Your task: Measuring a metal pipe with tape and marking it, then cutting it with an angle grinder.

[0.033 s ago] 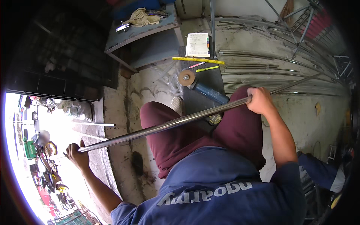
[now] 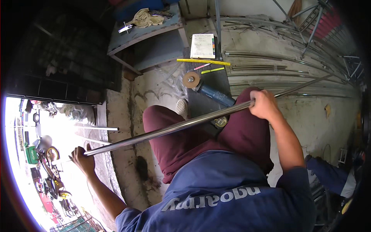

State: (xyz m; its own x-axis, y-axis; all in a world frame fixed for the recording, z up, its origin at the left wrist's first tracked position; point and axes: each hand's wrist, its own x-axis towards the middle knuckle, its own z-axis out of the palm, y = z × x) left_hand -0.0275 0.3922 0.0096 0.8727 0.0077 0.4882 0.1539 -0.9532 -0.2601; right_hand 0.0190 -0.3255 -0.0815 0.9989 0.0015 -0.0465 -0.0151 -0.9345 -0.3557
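Observation:
A long shiny metal pipe [image 2: 170,129] slants across above my thighs, its far right part reaching toward the pipes on the floor. My left hand [image 2: 82,159] is closed round its lower left end, beside the bright doorway. Around its right part my right hand [image 2: 263,104] is wrapped, above my right knee. Between my legs, on a dark narrow bench [image 2: 199,103], lies a blue angle grinder [image 2: 212,94] with a brown disc. A round tape measure [image 2: 220,122] sits at the bench's near end, partly covered by my leg.
Farther along the bench are a yellow folding rule [image 2: 203,62], a yellow-green marker [image 2: 213,70], a pink-white pen [image 2: 201,67] and an open notebook [image 2: 202,46]. Several metal pipes [image 2: 270,86] lie on the floor at right. A worktable [image 2: 148,36] bears a cloth. Another person's sleeve [image 2: 328,176] shows at lower right.
Both hands have shifted very slightly: my right hand a little to the left, my left hand a little to the right. The grip on the pipe looks the same.

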